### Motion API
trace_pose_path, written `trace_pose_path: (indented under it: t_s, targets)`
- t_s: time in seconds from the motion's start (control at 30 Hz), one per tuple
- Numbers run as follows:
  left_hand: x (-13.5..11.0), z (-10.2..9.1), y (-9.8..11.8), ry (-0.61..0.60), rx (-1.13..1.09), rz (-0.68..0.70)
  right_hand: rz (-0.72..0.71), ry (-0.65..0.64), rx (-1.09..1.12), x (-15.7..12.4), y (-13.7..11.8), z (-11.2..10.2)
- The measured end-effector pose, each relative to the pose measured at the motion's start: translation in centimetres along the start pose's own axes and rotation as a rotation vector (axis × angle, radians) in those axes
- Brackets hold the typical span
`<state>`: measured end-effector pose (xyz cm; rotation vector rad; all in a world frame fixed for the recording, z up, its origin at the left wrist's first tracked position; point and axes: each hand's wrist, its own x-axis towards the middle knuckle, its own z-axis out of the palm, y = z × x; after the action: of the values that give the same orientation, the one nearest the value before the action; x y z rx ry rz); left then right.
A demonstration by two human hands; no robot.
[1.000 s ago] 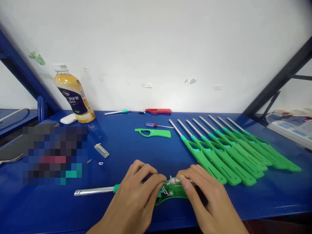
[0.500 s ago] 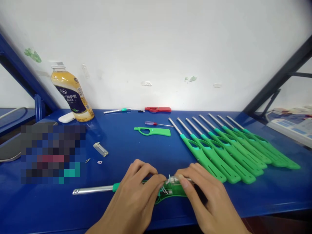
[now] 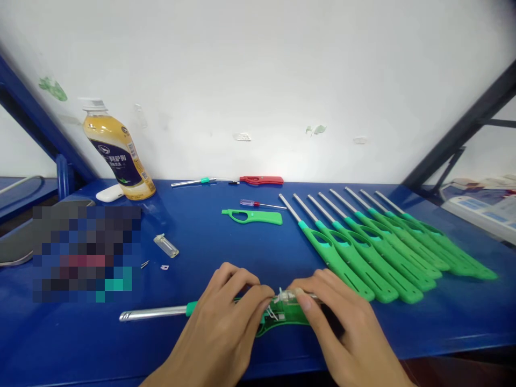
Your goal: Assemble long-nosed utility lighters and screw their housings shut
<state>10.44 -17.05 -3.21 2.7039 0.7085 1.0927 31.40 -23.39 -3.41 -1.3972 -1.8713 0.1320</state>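
Note:
A long-reach gas lighter (image 3: 292,317) lies with its green handle shell open at the near edge of the table, its metal tube (image 3: 155,313) pointing left. Closed over the trigger end of that lighter is my left hand (image 3: 228,317), its fingertips at the thin white wires. My right hand (image 3: 342,317) pinches a clear fuel tank (image 3: 287,296) between thumb and fingers, at the upper edge of the shell. The tank's right end is hidden by the hand. Just beyond lies a separate green handle half (image 3: 258,217).
Several assembled green lighters (image 3: 363,258) lie side by side on the right. A screwdriver (image 3: 262,205) and a red lighter handle (image 3: 262,180) are near the wall. To the left are a loose clear tank (image 3: 166,245), small metal bits, a drink bottle (image 3: 119,156) and a blurred-out patch.

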Motion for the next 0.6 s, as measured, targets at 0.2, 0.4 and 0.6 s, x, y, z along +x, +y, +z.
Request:
trace_pose_path:
  t_s: [0.2, 0.4, 0.6]
  targets:
    - [0.02, -0.02, 0.1, 0.017, -0.011, -0.001, -0.004, -0.004, 0.008, 0.21, -0.14, -0.09]
    - [-0.56, 0.05, -0.1, 0.01, -0.004, 0.007, -0.039, -0.01, 0.016, 0.18, -0.08, -0.29]
    - [-0.84, 0.22, -0.32, -0.002, 0.015, 0.002, -0.057, -0.025, 0.017, -0.08, 0.14, -0.07]
